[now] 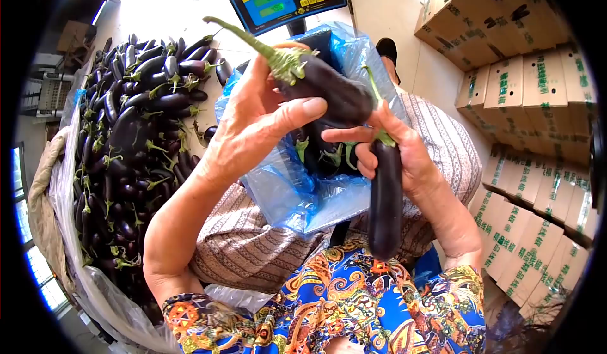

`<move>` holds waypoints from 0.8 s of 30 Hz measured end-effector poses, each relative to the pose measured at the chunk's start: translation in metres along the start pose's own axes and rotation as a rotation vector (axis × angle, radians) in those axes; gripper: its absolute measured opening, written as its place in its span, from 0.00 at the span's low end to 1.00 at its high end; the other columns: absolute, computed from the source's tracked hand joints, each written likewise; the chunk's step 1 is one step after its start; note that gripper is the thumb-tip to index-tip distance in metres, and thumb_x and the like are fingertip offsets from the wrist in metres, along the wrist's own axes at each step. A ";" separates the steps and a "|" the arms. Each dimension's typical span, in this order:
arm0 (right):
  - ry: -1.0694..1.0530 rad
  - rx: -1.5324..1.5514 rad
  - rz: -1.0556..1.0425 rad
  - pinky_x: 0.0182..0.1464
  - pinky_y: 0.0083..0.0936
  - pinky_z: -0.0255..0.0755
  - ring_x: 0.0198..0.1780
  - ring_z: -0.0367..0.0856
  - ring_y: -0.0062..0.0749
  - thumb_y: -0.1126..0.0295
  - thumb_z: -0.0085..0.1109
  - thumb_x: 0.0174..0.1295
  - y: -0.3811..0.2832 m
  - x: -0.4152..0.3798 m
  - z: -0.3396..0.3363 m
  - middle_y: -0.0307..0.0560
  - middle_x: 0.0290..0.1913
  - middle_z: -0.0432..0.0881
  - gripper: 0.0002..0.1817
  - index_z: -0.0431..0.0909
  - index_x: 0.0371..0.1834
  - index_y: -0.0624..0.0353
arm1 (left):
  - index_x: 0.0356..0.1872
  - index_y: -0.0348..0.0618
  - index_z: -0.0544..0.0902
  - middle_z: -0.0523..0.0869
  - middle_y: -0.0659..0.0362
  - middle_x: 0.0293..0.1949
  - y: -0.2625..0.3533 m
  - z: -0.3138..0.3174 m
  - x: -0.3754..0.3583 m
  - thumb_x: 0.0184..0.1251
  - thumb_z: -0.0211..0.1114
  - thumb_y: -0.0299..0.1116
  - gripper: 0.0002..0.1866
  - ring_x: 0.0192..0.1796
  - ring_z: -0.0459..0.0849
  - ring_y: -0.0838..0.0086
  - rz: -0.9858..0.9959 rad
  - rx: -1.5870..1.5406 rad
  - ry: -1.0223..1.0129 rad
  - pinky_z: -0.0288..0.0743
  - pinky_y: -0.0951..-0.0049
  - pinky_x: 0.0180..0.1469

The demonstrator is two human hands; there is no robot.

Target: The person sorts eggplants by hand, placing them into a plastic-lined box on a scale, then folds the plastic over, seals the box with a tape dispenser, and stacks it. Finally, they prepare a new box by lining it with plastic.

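My left hand (243, 123) is closed around a thick, dark purple eggplant (335, 95) with a long green stem, its thumb pressed along the side. A slimmer eggplant (385, 202) hangs almost straight down from my right hand (411, 158), gripped near its green cap. The fingers of my right hand also reach the lower end of the thick eggplant. Below both hands is a container lined with a blue plastic bag (284, 202). Several eggplants (329, 158) lie inside it, partly hidden by my hands.
A large heap of eggplants (136, 126) fills the left side, bordered by clear plastic sheeting (66, 196). Behind the container stands a digital scale display (269, 3) with a keypad. Stacked cardboard boxes (537, 91) with green print line the right side.
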State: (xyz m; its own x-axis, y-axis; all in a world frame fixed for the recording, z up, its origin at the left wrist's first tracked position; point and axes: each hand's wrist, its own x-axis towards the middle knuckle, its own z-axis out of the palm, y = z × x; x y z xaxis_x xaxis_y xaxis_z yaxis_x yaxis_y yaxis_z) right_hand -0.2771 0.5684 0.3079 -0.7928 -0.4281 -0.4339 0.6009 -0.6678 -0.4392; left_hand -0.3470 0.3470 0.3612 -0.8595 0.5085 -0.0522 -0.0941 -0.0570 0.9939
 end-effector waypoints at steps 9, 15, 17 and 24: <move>0.188 -0.749 0.161 0.32 0.21 0.77 0.27 0.83 0.26 0.52 0.59 0.68 -0.016 -0.059 -0.032 0.59 0.51 0.81 0.39 0.62 0.71 0.73 | 0.69 0.36 0.61 0.84 0.37 0.48 -0.035 0.020 -0.011 0.57 0.72 0.34 0.40 0.47 0.85 0.43 -0.011 0.809 -0.395 0.79 0.53 0.51; 0.148 -0.989 0.320 0.35 0.22 0.77 0.27 0.83 0.23 0.58 0.69 0.61 -0.007 -0.074 -0.040 0.46 0.34 0.86 0.39 0.66 0.70 0.71 | 0.77 0.36 0.49 0.83 0.37 0.40 -0.083 0.036 -0.011 0.62 0.69 0.46 0.50 0.39 0.85 0.44 -0.126 1.147 -0.678 0.79 0.51 0.43; 0.162 -1.066 0.363 0.38 0.23 0.78 0.28 0.83 0.23 0.60 0.71 0.60 -0.004 -0.076 -0.044 0.48 0.36 0.87 0.32 0.75 0.63 0.69 | 0.77 0.36 0.49 0.83 0.39 0.37 -0.089 0.043 -0.013 0.63 0.68 0.49 0.50 0.36 0.85 0.45 -0.102 1.228 -0.721 0.79 0.52 0.40; 0.127 -1.152 -0.135 0.43 0.24 0.76 0.38 0.83 0.22 0.61 0.79 0.50 0.021 -0.080 -0.074 0.43 0.34 0.87 0.24 0.84 0.47 0.62 | 0.67 0.32 0.64 0.84 0.40 0.29 -0.039 0.057 0.012 0.58 0.64 0.51 0.41 0.30 0.85 0.45 -0.181 1.281 -0.734 0.78 0.49 0.35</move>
State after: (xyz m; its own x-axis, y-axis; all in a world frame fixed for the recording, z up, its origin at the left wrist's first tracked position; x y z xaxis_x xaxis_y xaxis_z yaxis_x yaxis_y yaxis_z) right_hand -0.1938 0.6341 0.2749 -0.8808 -0.2882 -0.3757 0.3006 0.2725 -0.9140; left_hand -0.3246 0.4045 0.3277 -0.4089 0.7574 -0.5091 0.6611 0.6304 0.4069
